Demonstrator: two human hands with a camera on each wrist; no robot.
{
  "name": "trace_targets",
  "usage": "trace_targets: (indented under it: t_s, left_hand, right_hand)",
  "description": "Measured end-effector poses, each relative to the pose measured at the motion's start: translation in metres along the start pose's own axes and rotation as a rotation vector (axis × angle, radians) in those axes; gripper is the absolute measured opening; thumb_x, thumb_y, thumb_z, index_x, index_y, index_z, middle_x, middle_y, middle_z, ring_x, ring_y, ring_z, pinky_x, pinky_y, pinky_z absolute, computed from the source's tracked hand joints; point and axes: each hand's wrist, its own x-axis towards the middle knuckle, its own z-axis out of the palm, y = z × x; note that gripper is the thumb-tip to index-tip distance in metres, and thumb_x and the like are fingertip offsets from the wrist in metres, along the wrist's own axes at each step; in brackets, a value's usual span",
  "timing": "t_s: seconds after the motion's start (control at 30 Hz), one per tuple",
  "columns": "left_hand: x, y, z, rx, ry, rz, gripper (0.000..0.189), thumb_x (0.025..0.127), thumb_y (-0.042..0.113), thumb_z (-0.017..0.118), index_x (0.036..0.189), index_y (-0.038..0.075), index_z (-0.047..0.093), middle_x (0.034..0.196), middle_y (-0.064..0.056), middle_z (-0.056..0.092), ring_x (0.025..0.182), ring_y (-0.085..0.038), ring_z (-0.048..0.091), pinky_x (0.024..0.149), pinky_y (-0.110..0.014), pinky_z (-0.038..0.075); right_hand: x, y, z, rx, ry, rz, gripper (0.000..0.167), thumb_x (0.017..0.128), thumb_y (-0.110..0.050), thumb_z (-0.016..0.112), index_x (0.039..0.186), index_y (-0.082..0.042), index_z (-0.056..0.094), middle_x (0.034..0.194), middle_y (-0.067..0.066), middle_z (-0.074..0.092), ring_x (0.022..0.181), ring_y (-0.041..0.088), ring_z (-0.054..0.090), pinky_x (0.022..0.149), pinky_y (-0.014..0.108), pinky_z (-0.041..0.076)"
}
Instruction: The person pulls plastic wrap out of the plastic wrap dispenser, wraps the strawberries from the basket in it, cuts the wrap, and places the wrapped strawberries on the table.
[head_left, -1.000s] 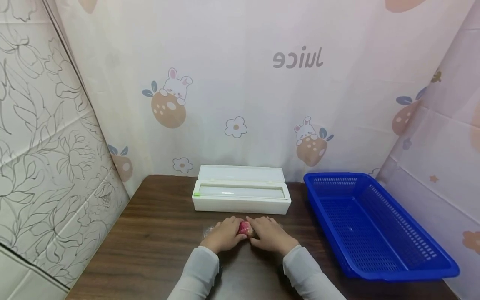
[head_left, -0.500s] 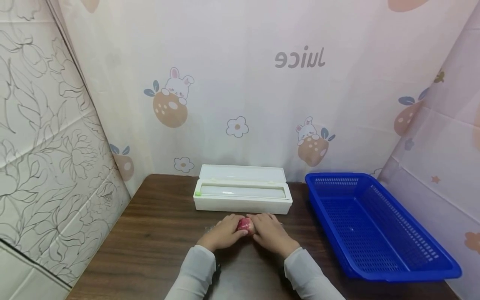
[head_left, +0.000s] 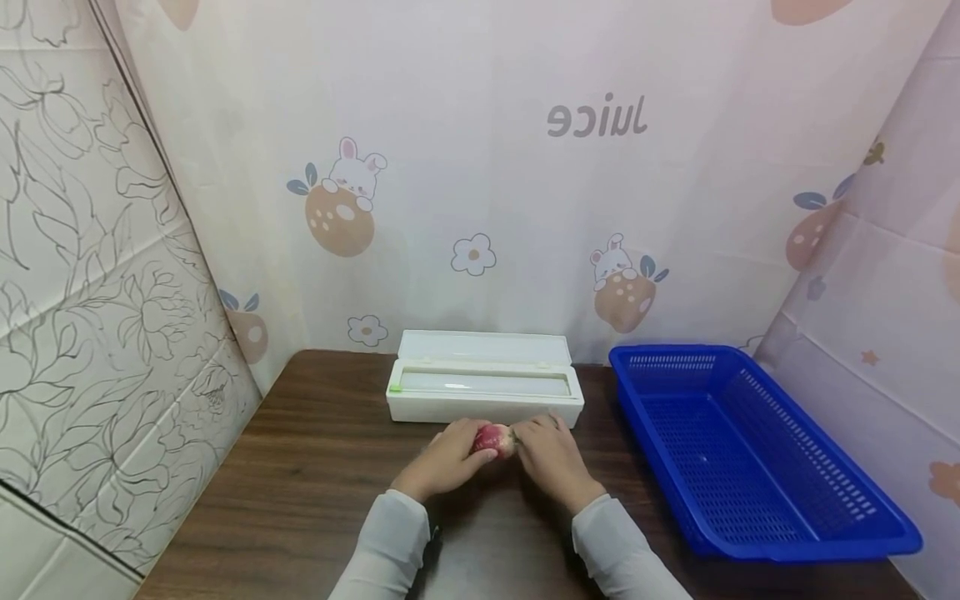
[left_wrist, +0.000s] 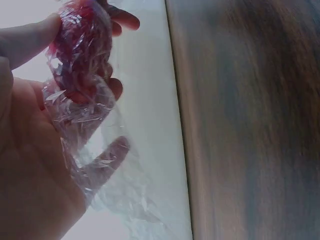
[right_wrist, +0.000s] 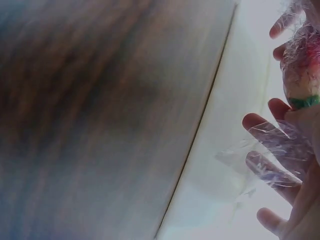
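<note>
A red fruit-like piece (head_left: 492, 440), paling to cream towards a green end, is wrapped in clear cling film (left_wrist: 80, 107). In the head view my left hand (head_left: 444, 460) holds its red end, thumb in front and fingers behind. Loose film trails across the left palm in the left wrist view. My right hand (head_left: 553, 460) is at the green end and pinches the film there between thumb and forefinger. Its other fingers are spread, with crinkled film (right_wrist: 280, 150) over them in the right wrist view. Both hands are just in front of the white box's near side.
A long white box (head_left: 483, 408) with its lid (head_left: 483, 346) raised stands at the back of the brown wooden table (head_left: 322, 467). A blue perforated basket (head_left: 660, 454) is on the right. Patterned cloth walls enclose the back and sides.
Both hands have moved slightly away from the body, towards the box, with the wrapped piece. The right hand has shifted off its side to the green end, so more of it shows.
</note>
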Motion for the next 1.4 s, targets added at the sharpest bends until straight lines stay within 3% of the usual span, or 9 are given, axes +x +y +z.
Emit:
trace_targets:
  t_s: [0.27, 0.43, 0.53, 0.63, 0.73, 0.93, 1.13, 1.4]
  left_hand:
    - [0.002, 0.006, -0.002, 0.020, 0.096, 0.014, 0.048, 0.104, 0.041, 0.052, 0.140, 0.010, 0.051, 0.126, -0.006, 0.059, 0.116, -0.021, 0.054, 0.099, -0.047, 0.047]
    - [0.005, 0.013, -0.004, 0.025, 0.192, 0.012, 0.048, 0.104, 0.040, 0.052, 0.139, 0.007, 0.050, 0.131, -0.009, 0.058, 0.122, -0.024, 0.053, 0.102, -0.051, 0.044]
    - [0.005, 0.017, -0.004, 0.027, 0.245, 0.006, 0.049, 0.104, 0.038, 0.053, 0.139, 0.005, 0.050, 0.129, -0.011, 0.058, 0.120, -0.025, 0.054, 0.101, -0.051, 0.045]
    - [0.006, 0.020, -0.004, 0.010, 0.297, 0.002, 0.049, 0.103, 0.037, 0.054, 0.139, 0.003, 0.050, 0.126, -0.012, 0.059, 0.117, -0.025, 0.055, 0.099, -0.050, 0.045]
    - [0.007, 0.023, -0.004, -0.016, 0.346, -0.001, 0.049, 0.103, 0.036, 0.055, 0.138, 0.002, 0.050, 0.124, -0.012, 0.059, 0.114, -0.025, 0.055, 0.097, -0.050, 0.045]
    - [0.009, 0.027, -0.001, -0.039, 0.372, -0.013, 0.050, 0.103, 0.038, 0.055, 0.138, 0.002, 0.049, 0.121, -0.012, 0.059, 0.110, -0.026, 0.055, 0.096, -0.050, 0.044]
    - [0.011, 0.031, -0.001, -0.076, 0.385, -0.010, 0.051, 0.103, 0.037, 0.055, 0.138, 0.001, 0.049, 0.120, -0.013, 0.059, 0.110, -0.026, 0.055, 0.097, -0.050, 0.044]
    - [0.013, 0.032, 0.000, -0.097, 0.371, -0.001, 0.052, 0.102, 0.038, 0.057, 0.139, 0.002, 0.049, 0.121, -0.011, 0.058, 0.109, -0.024, 0.055, 0.096, -0.050, 0.045]
  right_hand:
    - [0.004, -0.001, -0.001, 0.108, 0.002, 0.199, 0.009, 0.093, -0.008, 0.063, 0.099, -0.010, 0.070, 0.099, 0.004, 0.073, 0.102, 0.028, 0.063, 0.106, 0.059, 0.038]
    - [0.009, -0.003, 0.000, 0.156, 0.080, 0.300, 0.014, 0.096, -0.008, 0.057, 0.083, -0.010, 0.062, 0.096, 0.009, 0.073, 0.102, 0.031, 0.063, 0.101, 0.058, 0.040]
    - [0.011, -0.006, 0.001, 0.222, 0.125, 0.333, 0.020, 0.099, -0.010, 0.054, 0.081, -0.010, 0.061, 0.096, 0.009, 0.073, 0.103, 0.031, 0.062, 0.101, 0.058, 0.040]
    - [0.011, -0.008, 0.002, 0.226, 0.161, 0.310, 0.018, 0.101, -0.010, 0.053, 0.084, -0.009, 0.061, 0.095, 0.009, 0.071, 0.103, 0.031, 0.061, 0.099, 0.057, 0.041]
    - [0.012, -0.010, 0.001, 0.156, 0.182, 0.249, 0.018, 0.100, -0.008, 0.053, 0.083, -0.008, 0.055, 0.090, 0.009, 0.067, 0.101, 0.032, 0.060, 0.096, 0.056, 0.044]
    - [0.012, -0.015, 0.000, 0.024, 0.146, 0.194, 0.014, 0.097, -0.011, 0.057, 0.085, -0.003, 0.059, 0.089, 0.011, 0.065, 0.098, 0.033, 0.059, 0.086, 0.050, 0.047]
    - [0.013, -0.018, 0.001, 0.068, 0.102, 0.176, 0.013, 0.095, -0.009, 0.057, 0.093, 0.001, 0.065, 0.098, 0.015, 0.067, 0.100, 0.033, 0.059, 0.090, 0.052, 0.047]
    - [0.014, -0.026, 0.000, 0.174, 0.035, 0.241, 0.029, 0.098, -0.009, 0.055, 0.122, 0.005, 0.065, 0.122, 0.020, 0.065, 0.111, 0.035, 0.058, 0.092, 0.055, 0.046]
